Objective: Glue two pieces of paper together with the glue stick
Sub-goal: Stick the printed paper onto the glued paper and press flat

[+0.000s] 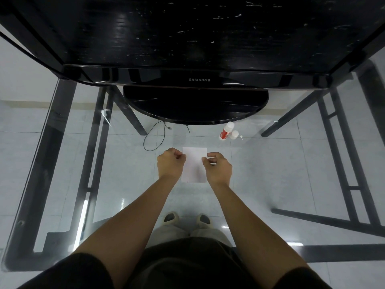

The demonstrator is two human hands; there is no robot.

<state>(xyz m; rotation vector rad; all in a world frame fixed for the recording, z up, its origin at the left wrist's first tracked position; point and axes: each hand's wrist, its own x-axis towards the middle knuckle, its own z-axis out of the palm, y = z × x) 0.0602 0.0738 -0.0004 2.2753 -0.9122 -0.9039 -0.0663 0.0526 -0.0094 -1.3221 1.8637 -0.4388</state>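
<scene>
A small white paper [194,163] lies on the glass tabletop in the middle of the head view. My left hand [170,163] pinches its left edge near the top, fingers curled. My right hand [216,166] pinches the right edge at about the same height. Whether a second sheet lies under or on the first I cannot tell. The red and white glue stick [226,131] stands uncapped up and to the right of the paper, apart from both hands. Its white cap [234,134] sits just beside it.
A black monitor with a round base [195,105] stands behind the paper on the glass table [62,163]. Dark table legs, a loose cable [153,136] on the tiled floor and my feet show through the glass.
</scene>
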